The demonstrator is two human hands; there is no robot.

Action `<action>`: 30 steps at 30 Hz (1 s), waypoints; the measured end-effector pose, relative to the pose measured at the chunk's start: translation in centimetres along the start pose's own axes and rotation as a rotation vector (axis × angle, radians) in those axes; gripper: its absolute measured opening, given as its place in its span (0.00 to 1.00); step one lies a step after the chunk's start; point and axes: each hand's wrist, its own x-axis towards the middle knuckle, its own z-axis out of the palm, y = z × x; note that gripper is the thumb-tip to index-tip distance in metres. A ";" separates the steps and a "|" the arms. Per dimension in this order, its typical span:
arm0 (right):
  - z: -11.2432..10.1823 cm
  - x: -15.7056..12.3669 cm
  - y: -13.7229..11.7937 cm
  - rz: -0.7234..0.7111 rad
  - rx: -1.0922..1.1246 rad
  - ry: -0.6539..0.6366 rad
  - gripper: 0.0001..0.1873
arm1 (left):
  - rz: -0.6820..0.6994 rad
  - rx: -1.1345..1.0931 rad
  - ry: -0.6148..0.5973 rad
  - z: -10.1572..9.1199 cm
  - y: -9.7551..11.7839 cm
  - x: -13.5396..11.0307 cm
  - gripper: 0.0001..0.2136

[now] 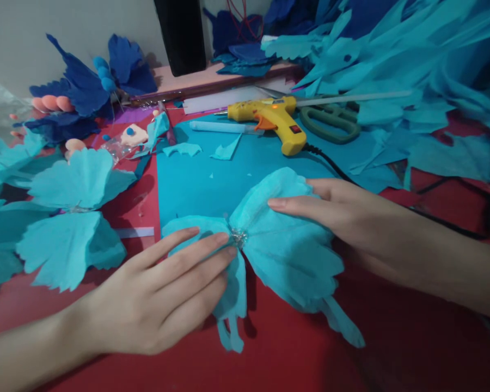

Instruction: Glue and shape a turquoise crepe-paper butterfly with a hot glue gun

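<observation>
A light blue paper butterfly [269,245] lies on the red table [392,348], its top edge over a teal paper sheet [196,179]. It's pinched at the middle w/ a bit of silver wire [239,237], so the gathering and tying looks done; wings are spread, w/ tails hanging toward the near edge. No body or feelers on it that I can see, so prob some finishing left, just my read. A 2nd light blue butterfly [71,218] of the same kind sits to the left, well apart, also tied at the centre.

Left hand [163,294] lies flat, palm down, fingers [204,256] straight and close together, tips touching the wire knot and pressing the left wing; not closed round anything. Right hand [343,209] also flat and open, fingers stretched over the upper right wing, holding it down, no pinch that I can see. Thumbs mostly hidden, so can't tell if either tucks under the paper.

Behind: a yellow glue gun [275,120] w/ black cord, near green scissors [330,122], a white glue stick [224,128], a heap of light blue paper scraps [424,71] on the right, dark blue paper flowers [85,87] at back left
</observation>
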 end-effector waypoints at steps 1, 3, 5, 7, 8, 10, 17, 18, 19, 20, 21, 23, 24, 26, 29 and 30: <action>0.0 0.0 0.0 0.009 0.002 -0.002 0.15 | -0.001 -0.003 0.001 0.0 0.0 0.0 0.08; 0.0 0.0 0.0 0.038 0.012 0.007 0.16 | -0.004 -0.002 0.006 0.1 0.0 0.0 0.07; 0.1 0.0 0.0 0.082 0.022 0.053 0.18 | -0.005 0.007 0.009 0.1 0.0 0.1 0.08; 0.0 0.0 0.0 0.102 0.037 0.079 0.18 | -0.003 0.012 0.023 0.1 0.0 0.1 0.08; 0.0 0.0 0.0 0.094 0.051 0.063 0.18 | -0.002 0.010 0.032 0.1 0.0 0.1 0.08; 0.0 0.0 -0.1 0.061 0.084 0.012 0.16 | -0.001 0.001 0.053 0.0 0.1 0.1 0.09; 0.1 0.0 -0.2 0.031 0.129 -0.013 0.16 | -0.021 0.014 0.068 -0.2 0.2 0.0 0.10; 0.0 0.0 -0.2 0.033 0.127 -0.001 0.16 | -0.023 0.009 0.066 -0.2 0.2 0.0 0.11; 0.0 0.0 -0.2 0.035 0.121 0.012 0.16 | -0.024 0.005 0.064 -0.2 0.2 0.0 0.11; 0.0 0.1 -0.2 0.034 0.117 0.020 0.16 | -0.025 0.001 0.064 -0.2 0.2 0.0 0.12; 0.0 0.1 -0.3 0.037 0.112 0.021 0.16 | -0.025 0.000 0.067 -0.2 0.2 0.0 0.12; 0.0 0.1 -0.3 0.033 0.109 0.013 0.16 | -0.023 -0.006 0.069 -0.2 0.2 -0.1 0.12; 0.0 0.1 -0.3 0.033 0.111 0.008 0.16 | -0.024 -0.010 0.067 -0.2 0.2 -0.1 0.12; 0.1 0.2 -0.3 0.030 0.114 -0.008 0.15 | -0.021 -0.011 0.065 -0.1 0.2 -0.1 0.12; 0.0 0.2 -0.3 0.017 0.120 -0.015 0.16 | -0.026 -0.002 0.081 -0.1 0.1 -0.1 0.10; 0.0 0.2 -0.2 0.012 0.125 -0.004 0.16 | -0.022 -0.001 0.090 -0.1 0.2 -0.1 0.09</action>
